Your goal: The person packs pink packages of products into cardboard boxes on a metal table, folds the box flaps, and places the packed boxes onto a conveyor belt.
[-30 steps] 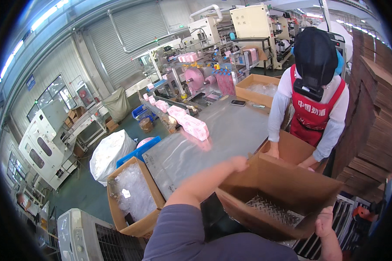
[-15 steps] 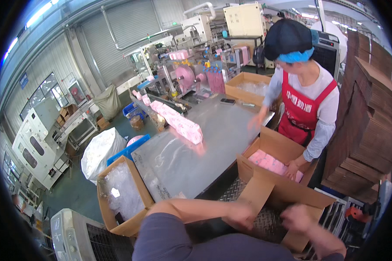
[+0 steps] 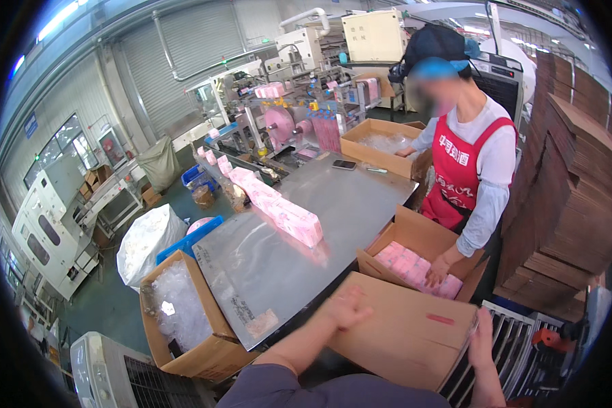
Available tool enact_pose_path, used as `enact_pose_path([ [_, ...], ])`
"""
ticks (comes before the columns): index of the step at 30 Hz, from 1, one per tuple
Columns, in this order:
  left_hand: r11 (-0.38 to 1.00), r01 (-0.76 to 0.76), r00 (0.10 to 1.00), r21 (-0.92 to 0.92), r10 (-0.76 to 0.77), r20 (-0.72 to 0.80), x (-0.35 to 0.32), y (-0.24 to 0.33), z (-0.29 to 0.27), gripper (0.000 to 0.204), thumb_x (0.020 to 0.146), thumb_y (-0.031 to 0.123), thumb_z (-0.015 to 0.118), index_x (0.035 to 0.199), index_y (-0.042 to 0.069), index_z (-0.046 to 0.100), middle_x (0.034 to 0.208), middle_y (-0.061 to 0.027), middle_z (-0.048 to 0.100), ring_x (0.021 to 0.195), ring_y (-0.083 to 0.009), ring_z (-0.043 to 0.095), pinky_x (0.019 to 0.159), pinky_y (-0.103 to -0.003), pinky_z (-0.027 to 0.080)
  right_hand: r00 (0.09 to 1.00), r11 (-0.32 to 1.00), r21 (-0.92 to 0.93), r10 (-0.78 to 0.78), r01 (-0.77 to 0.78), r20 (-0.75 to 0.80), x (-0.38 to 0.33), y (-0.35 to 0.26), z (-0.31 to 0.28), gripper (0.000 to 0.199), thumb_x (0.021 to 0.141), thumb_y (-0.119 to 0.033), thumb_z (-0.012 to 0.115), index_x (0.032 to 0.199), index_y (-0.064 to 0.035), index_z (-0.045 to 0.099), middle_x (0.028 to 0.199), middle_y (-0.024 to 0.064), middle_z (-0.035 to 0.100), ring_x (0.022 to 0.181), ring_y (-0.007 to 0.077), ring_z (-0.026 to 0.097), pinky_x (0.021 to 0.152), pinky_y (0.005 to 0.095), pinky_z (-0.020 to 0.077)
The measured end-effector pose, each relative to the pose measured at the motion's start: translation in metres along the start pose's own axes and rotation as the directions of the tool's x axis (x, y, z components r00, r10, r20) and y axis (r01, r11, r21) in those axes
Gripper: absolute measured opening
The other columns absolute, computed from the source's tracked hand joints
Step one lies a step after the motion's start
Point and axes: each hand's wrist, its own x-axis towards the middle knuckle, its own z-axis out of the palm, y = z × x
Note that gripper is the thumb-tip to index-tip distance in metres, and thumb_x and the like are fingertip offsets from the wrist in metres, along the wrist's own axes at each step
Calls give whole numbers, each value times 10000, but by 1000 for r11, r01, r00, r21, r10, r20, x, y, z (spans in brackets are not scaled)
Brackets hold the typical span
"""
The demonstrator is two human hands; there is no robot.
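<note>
A brown cardboard box (image 3: 401, 333) stands right in front of me, its top flaps folded down. My left hand (image 3: 350, 307) rests on the top near the left edge, fingers spread. Upright along the box's right side is my right hand (image 3: 481, 336), its fingers stretched out flat against the edge. Just beyond sits an open carton (image 3: 421, 224) with pink packs (image 3: 406, 264) inside. A co-worker (image 3: 466, 156) in a red apron has one hand on those packs and the other in a carton (image 3: 367, 144) of clear plastic.
A row of pink packs (image 3: 285, 214) runs onto the metal table (image 3: 251, 272) from the machine (image 3: 299, 102). A phone (image 3: 344, 164) lies at its far edge. Another carton of clear plastic (image 3: 183, 306) stands left, rollers (image 3: 517, 353) and stacked flat cardboard (image 3: 557, 204) right.
The box before me had raised flaps and an open middle; now its top is covered. My hands moved apart onto its top and side. The co-worker's far hand went into the plastic-filled carton.
</note>
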Motion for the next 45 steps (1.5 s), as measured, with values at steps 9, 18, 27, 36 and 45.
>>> enact_pose_path([
  [9, 889, 379, 918, -256, -328, 223, 52, -128, 41, 938, 886, 773, 330, 1565, 140, 196, 1619, -156, 181, 1486, -380, 159, 1191, -545, 162, 348, 102, 542, 860, -834, 373, -188, 159, 99, 585, 897, -553, 579, 1195, -52, 628, 1070, 126, 705, 967, 272, 690, 833, 447, 555],
  [18, 172, 806, 564, -567, 68, 823, 61, -110, 65, 1061, 831, 873, 269, 1584, 143, 110, 1623, -90, 216, 1420, -372, 311, 1135, -562, 227, 772, 498, 593, 353, -633, 528, 33, -147, 31, 486, 936, -107, 560, 1404, -41, 444, 1108, 37, 619, 906, 116, 586, 756, 304, 519],
  [27, 889, 69, 967, -453, 52, 249, 45, -35, 16, 701, 948, 315, 583, 1503, 35, 259, 1357, -287, 519, 1253, -429, 510, 1051, -443, 410, 742, 837, 180, 332, -516, 582, 83, -190, 207, 372, 964, -291, 544, 1246, -52, 586, 1094, 228, 669, 978, 417, 643, 868, 441, 509],
  [36, 519, 55, 901, -853, 343, 266, 109, -154, 28, 616, 1002, 434, 483, 1467, 45, 371, 1420, -228, 500, 1194, -393, 581, 988, -440, 475, 321, 275, -165, 807, -947, -496, -167, 20, 58, 449, 960, -328, 606, 1247, 15, 565, 1047, 200, 696, 985, 362, 656, 865, 455, 510],
  [45, 849, 399, 878, -347, -246, 410, 82, -168, 175, 928, 958, 648, 368, 1561, 29, 29, 1622, -234, 1, 1495, -423, -25, 1221, -473, 58, 166, 177, 576, 984, -798, -72, -228, 144, 41, 423, 966, -455, 589, 1022, -40, 648, 919, 35, 655, 830, 156, 579, 769, 354, 485],
])
